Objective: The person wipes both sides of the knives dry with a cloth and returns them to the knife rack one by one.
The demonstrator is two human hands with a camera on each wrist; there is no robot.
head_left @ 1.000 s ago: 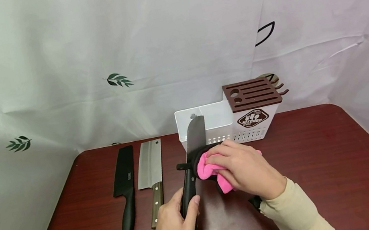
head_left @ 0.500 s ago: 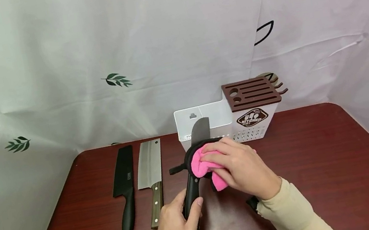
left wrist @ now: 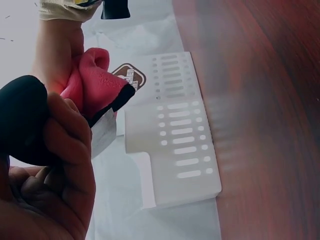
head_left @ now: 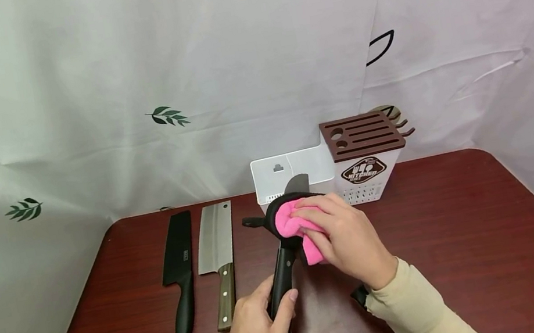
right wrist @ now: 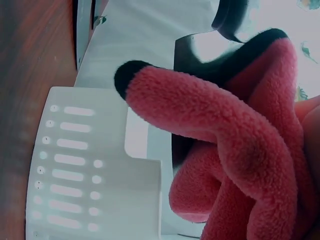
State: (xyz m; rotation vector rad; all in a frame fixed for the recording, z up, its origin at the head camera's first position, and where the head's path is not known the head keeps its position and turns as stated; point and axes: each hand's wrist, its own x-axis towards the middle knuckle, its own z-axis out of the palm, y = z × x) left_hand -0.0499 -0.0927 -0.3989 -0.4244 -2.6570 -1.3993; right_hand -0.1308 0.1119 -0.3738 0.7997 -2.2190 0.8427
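My left hand (head_left: pixel 257 327) grips the black handle (head_left: pixel 283 281) of a kitchen knife, its blade (head_left: pixel 298 184) slanting up and away. In my right hand (head_left: pixel 350 235) is a bunched pink cloth (head_left: pixel 290 218) with a black edge, pressed against the blade. Only the blade's rounded tip shows above the cloth in the head view. From the right wrist, the cloth (right wrist: pixel 215 125) lies folded over the blade. The left wrist view shows curled fingers (left wrist: pixel 70 140) round the handle's dark end (left wrist: pixel 22 120).
A black knife (head_left: pixel 181 275) and a cleaver with a wooden handle (head_left: pixel 226 297) lie side by side on the left of the red-brown table (head_left: pixel 468 227). Behind my hands stands a white knife holder (head_left: pixel 370 178) with a slotted brown top (head_left: pixel 361 136) and side hooks.
My right hand and the cloth have slid up the blade toward its tip, covering more of it. The knife in my left hand has tilted slightly to the right.
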